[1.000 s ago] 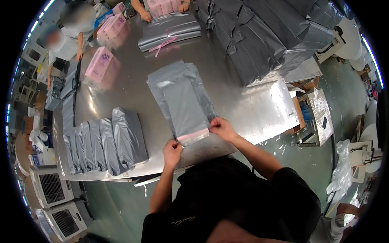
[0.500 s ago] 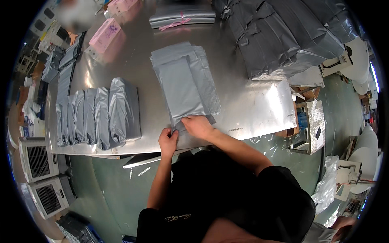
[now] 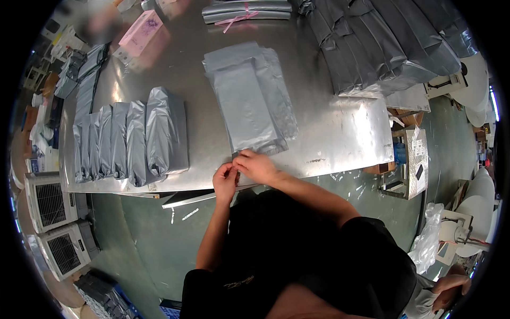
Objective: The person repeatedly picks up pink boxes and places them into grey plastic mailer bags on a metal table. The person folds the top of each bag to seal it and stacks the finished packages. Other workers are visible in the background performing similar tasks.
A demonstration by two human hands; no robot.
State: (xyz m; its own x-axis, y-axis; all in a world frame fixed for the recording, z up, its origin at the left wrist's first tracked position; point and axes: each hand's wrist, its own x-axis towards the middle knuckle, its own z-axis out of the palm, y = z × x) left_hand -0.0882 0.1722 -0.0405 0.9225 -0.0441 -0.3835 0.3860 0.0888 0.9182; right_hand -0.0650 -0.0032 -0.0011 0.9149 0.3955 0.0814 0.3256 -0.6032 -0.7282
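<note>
The right hand (image 3: 256,167) has joined the left hand (image 3: 225,179); grips look pinched (on what, I cannot tell), probably working the grey bag (image 3: 245,109).

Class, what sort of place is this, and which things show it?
Probably a packing workshop: a wide, shiny metal table carries flat, grey plastic bags and a row of upright, grey plastic packages.

Packing workshop: grey bags (image 3: 241,106) are lying stacked on metal surface (image 3: 340,133); white rolls (image 3: 479,194), grilled units (image 3: 50,204) are sitting around.
</note>
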